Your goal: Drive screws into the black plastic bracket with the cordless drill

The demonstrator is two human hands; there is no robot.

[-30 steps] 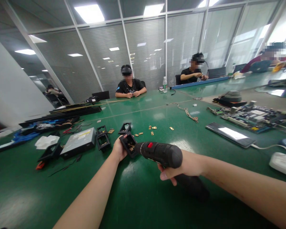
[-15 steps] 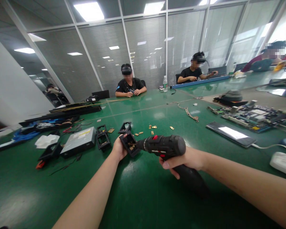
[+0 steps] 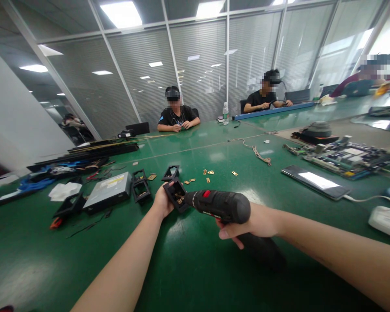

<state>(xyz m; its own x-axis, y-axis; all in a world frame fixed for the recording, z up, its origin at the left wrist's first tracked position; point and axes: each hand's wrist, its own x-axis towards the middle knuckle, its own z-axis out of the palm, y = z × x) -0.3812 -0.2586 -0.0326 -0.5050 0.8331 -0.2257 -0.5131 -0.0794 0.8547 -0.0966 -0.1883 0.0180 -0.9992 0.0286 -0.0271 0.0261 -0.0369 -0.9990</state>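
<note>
My left hand (image 3: 163, 202) grips a black frame-like box (image 3: 176, 195) by its left side, its open face tilted toward me. Inside the box lie small brass-coloured pieces (image 3: 180, 200). My right hand (image 3: 243, 227) is wrapped round the handle of a black cordless drill (image 3: 219, 203) with a red switch on top. The drill's nose points left into the box's opening; its bit is hidden or too small to make out. Just behind stands another black frame (image 3: 170, 173), and more black frames (image 3: 141, 191) sit to the left. Several brass plates (image 3: 208, 180) are scattered beyond the drill.
A silver disc drive (image 3: 107, 193) lies at left by a white tissue (image 3: 64, 191) and blue cables (image 3: 32, 184). On the right are a phone (image 3: 315, 182), a white power strip (image 3: 388, 223) and a circuit board (image 3: 354, 158). Co-workers (image 3: 178, 115) sit across the green table.
The drill has rolled and shifted slightly left, so its rear end sits a little lower and its top faces me more. My left hand and the box have hardly moved.
</note>
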